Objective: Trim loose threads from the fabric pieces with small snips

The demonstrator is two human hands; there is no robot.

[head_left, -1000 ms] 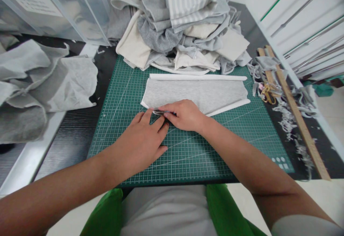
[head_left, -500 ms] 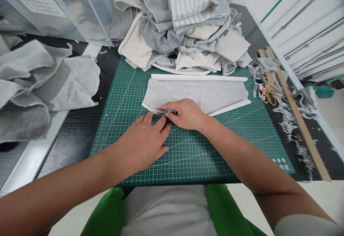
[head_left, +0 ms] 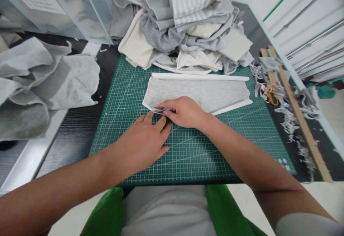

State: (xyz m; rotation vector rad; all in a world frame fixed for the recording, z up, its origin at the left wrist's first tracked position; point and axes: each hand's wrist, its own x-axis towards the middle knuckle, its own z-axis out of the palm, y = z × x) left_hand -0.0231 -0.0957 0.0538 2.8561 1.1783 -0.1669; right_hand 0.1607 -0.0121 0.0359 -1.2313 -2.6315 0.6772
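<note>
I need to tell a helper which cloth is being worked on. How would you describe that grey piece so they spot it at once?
On the green cutting mat, just before the heaped fabric pile, one grey fabric piece lies spread flat. Unlike the crumpled cloths around it, it has white bands along both long edges, and the right hand rests on its near edge.

Soft grey cloth piece [head_left: 204, 90] on matt mat [head_left: 215, 146].

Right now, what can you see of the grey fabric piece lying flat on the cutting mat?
The grey fabric piece is a heathered knit, lying flat on the green cutting mat. Its long edges curl into white rolls, and its near edge runs diagonally. The right hand presses a small tool on its near-left corner; the left hand rests beside it.
</note>
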